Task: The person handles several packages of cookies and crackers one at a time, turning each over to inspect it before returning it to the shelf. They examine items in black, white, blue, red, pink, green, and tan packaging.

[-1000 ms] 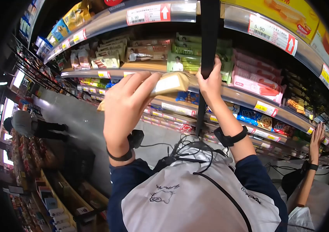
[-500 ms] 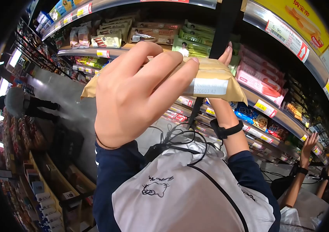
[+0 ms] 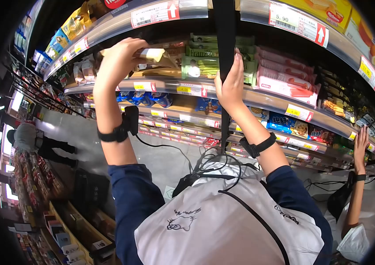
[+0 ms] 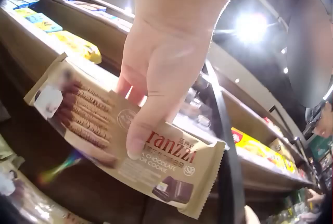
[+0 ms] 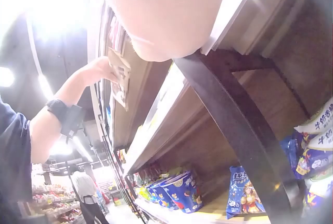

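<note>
My left hand point(image 3: 121, 57) holds a tan cookie packet point(image 4: 104, 125) at the left part of the snack shelf. The packet carries red lettering, a chocolate picture and a stack of cookies; my thumb lies across its front. In the right wrist view the same packet point(image 5: 119, 78) is tilted upright, in front of the shelf. My right hand point(image 3: 231, 86) rests against a black shelf post point(image 3: 225, 35), thumb on the left side and fairly straight fingers pointing up along the right. Green packets point(image 3: 200, 62) lie behind the post, and pink packets point(image 3: 282, 84) to its right.
Shelf edges with price tags point(image 3: 300, 112) run above and below the hands. Blue snack bags point(image 3: 156, 99) stand one shelf lower. Another person's hand point(image 3: 361, 143) reaches to the shelf at right. A person point(image 3: 28, 139) stands in the aisle at left. Cables point(image 3: 209, 163) hang before my chest.
My left hand, with the cookie packet, has moved from close before the camera away to the left part of the shelf. The right hand stays at the post. The head view has shifted.
</note>
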Demonstrator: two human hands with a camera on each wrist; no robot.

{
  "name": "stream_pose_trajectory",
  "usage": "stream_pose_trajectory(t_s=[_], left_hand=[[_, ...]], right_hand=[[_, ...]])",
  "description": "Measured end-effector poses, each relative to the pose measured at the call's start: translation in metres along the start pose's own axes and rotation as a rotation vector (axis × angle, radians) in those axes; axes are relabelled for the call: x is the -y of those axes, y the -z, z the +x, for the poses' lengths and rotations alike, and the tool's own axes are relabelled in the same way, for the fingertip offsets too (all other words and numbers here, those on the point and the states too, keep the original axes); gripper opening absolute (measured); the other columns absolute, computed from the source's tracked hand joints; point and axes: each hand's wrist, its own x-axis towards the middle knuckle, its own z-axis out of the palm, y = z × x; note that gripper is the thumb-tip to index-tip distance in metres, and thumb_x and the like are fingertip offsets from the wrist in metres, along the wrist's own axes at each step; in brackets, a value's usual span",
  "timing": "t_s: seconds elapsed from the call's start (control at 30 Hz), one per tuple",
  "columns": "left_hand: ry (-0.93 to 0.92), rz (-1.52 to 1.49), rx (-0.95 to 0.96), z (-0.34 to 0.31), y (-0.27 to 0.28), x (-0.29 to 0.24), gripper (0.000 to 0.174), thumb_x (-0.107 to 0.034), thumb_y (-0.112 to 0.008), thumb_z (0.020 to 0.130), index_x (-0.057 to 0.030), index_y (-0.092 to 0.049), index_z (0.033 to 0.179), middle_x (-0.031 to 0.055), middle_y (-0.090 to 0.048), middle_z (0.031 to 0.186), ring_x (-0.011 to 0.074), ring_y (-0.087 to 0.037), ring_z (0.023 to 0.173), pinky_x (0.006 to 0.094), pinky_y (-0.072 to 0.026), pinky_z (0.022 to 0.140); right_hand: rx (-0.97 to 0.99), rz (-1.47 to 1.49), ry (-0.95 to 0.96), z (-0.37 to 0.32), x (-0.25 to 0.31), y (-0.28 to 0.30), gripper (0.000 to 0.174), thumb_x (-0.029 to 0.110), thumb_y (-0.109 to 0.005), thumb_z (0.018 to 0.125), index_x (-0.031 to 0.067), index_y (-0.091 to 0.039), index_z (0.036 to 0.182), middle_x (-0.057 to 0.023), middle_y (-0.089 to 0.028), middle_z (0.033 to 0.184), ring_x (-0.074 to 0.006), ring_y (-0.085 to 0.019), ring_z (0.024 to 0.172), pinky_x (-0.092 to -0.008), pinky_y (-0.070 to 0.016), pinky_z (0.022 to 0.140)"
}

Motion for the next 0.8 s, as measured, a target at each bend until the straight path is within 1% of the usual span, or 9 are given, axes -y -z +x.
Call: stream_pose_trajectory(t_s=[0.1, 0.17, 0.23, 0.33, 0.43, 0.57, 0.67, 0.77, 0.8], left_hand=[[0.036, 0.04, 0.141, 0.016, -0.03, 0.016, 0.036, -0.011, -0.073, 0.063, -0.0029, -0.062, 0.097, 0.0148, -0.062, 0.09, 0.0333, -0.06, 0.083, 0.0371, -0.0489, 0.073], [0.08, 0.015, 0.209, 0.021, -0.047, 0.025, 0.043, -0.01, -0.074, 0.061, -0.0034, -0.062, 0.102, 0.0157, -0.062, 0.095, 0.0323, -0.06, 0.085, 0.0371, -0.0487, 0.075], [0.077, 0.025, 0.172, 0.02, -0.066, 0.043, 0.046, -0.009, -0.075, 0.059, -0.0058, -0.063, 0.104, 0.0139, -0.062, 0.103, 0.0308, -0.059, 0.094, 0.0366, -0.0482, 0.079], [0.172, -0.05, 0.332, 0.027, -0.071, 0.047, 0.051, -0.008, -0.077, 0.056, -0.0033, -0.062, 0.105, 0.014, -0.063, 0.099, 0.0324, -0.058, 0.094, 0.0365, -0.0468, 0.079], [0.135, -0.047, 0.422, 0.032, -0.089, 0.059, 0.054, -0.009, -0.078, 0.055, -0.0032, -0.061, 0.106, 0.0133, -0.063, 0.099, 0.0317, -0.057, 0.095, 0.0359, -0.0465, 0.08], [0.221, -0.143, 0.559, 0.033, -0.091, 0.054, 0.054, -0.003, -0.075, 0.057, -0.0039, -0.061, 0.109, 0.0129, -0.06, 0.111, 0.028, -0.058, 0.097, 0.0332, -0.0466, 0.084], [0.238, -0.127, 0.564, 0.033, -0.102, 0.064, 0.057, 0.003, -0.07, 0.059, -0.0042, -0.058, 0.114, 0.0113, -0.058, 0.116, 0.0238, -0.057, 0.102, 0.0307, -0.0458, 0.089], [0.247, -0.631, 0.479, 0.03, -0.107, 0.068, 0.06, 0.006, -0.067, 0.06, -0.004, -0.055, 0.119, 0.0098, -0.059, 0.115, 0.0202, -0.056, 0.105, 0.0298, -0.0447, 0.091], [0.284, -0.612, 0.434, 0.032, -0.099, 0.055, 0.059, 0.006, -0.065, 0.063, -0.0043, -0.054, 0.12, 0.0078, -0.06, 0.115, 0.0169, -0.055, 0.106, 0.0295, -0.0445, 0.091]], right_hand=[[0.007, 0.006, -0.003, -0.001, -0.001, 0.0, 0.084, 0.004, -0.066, 0.07, -0.0044, -0.015, 0.137, -0.0289, -0.031, 0.133, -0.0421, -0.037, 0.12, -0.0483, -0.0324, 0.098], [0.015, 0.01, -0.013, -0.002, 0.0, 0.0, 0.085, 0.004, -0.066, 0.069, -0.0039, -0.015, 0.137, -0.0285, -0.031, 0.133, -0.0419, -0.037, 0.12, -0.0484, -0.0323, 0.099], [0.017, 0.008, -0.014, -0.001, -0.001, 0.0, 0.085, 0.003, -0.066, 0.069, -0.0037, -0.015, 0.137, -0.0283, -0.031, 0.133, -0.0418, -0.037, 0.121, -0.0482, -0.0322, 0.099], [0.026, 0.015, -0.011, -0.002, -0.001, 0.0, 0.083, 0.003, -0.063, 0.072, -0.0045, -0.013, 0.137, -0.0291, -0.028, 0.135, -0.0425, -0.034, 0.123, -0.0474, -0.0302, 0.101], [0.055, 0.047, -0.003, -0.001, -0.001, 0.002, 0.077, 0.004, -0.057, 0.079, -0.0062, -0.009, 0.138, -0.0311, -0.024, 0.137, -0.0442, -0.029, 0.126, -0.0464, -0.0261, 0.104], [0.055, 0.064, -0.006, -0.002, -0.001, 0.001, 0.077, 0.004, -0.057, 0.079, -0.0062, -0.009, 0.138, -0.0311, -0.022, 0.137, -0.0442, -0.028, 0.126, -0.0466, -0.0259, 0.104], [0.055, 0.074, -0.007, -0.001, 0.0, 0.002, 0.077, 0.003, -0.057, 0.079, -0.0063, -0.009, 0.138, -0.0312, -0.022, 0.137, -0.0442, -0.028, 0.127, -0.0469, -0.026, 0.104], [0.049, 0.073, -0.018, 0.0, 0.002, 0.003, 0.082, 0.002, -0.062, 0.074, -0.0047, -0.011, 0.138, -0.0296, -0.025, 0.136, -0.0433, -0.031, 0.125, -0.0473, -0.0287, 0.102], [0.044, 0.067, -0.027, 0.0, 0.002, 0.002, 0.084, 0.001, -0.064, 0.072, -0.0038, -0.012, 0.137, -0.0287, -0.027, 0.136, -0.0429, -0.032, 0.124, -0.0475, -0.0299, 0.101]])
